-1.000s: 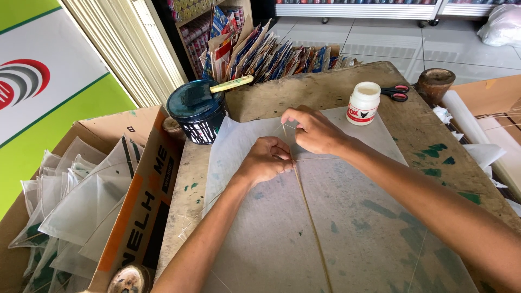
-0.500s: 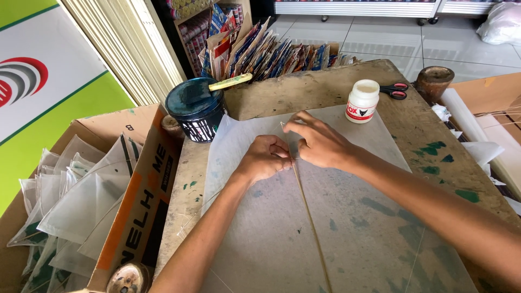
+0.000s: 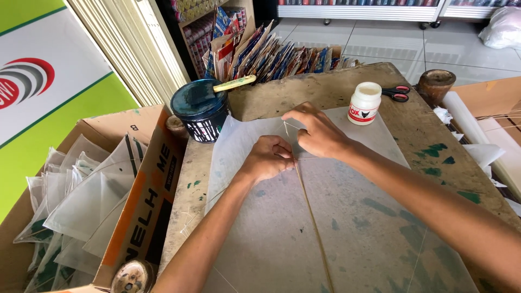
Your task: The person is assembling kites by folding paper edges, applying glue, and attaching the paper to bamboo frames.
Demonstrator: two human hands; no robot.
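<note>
I am at a worn wooden table blotched with green paint, in a tiled room with a green and white panel to my left. Nearest me, a sheet of translucent white paper lies flat across the table with a thin stick laid down its middle as a spine, so the frame is at least partly in place on the sheet; a finer strand runs off near its right edge, and I cannot tell whether anything is glued yet. My left hand is curled closed, fingertips pinching down where the stick meets a thin thread or sliver, and my right hand is just beside it, fingers bent and pressing on the same crossing, with a short end standing up between them. By my judgement the joining at the crossing is under way, and the edges of the paper look unfolded, so the finishing is left. To my left an open cardboard box holds a stack of pale finished-looking paper pieces, and a round tin sits at its near corner. Farther off, a dark blue pot has a pale-handled brush across its rim; its contents are hidden. A white glue bottle stands capped, scissors and a wooden cup behind it.
</note>
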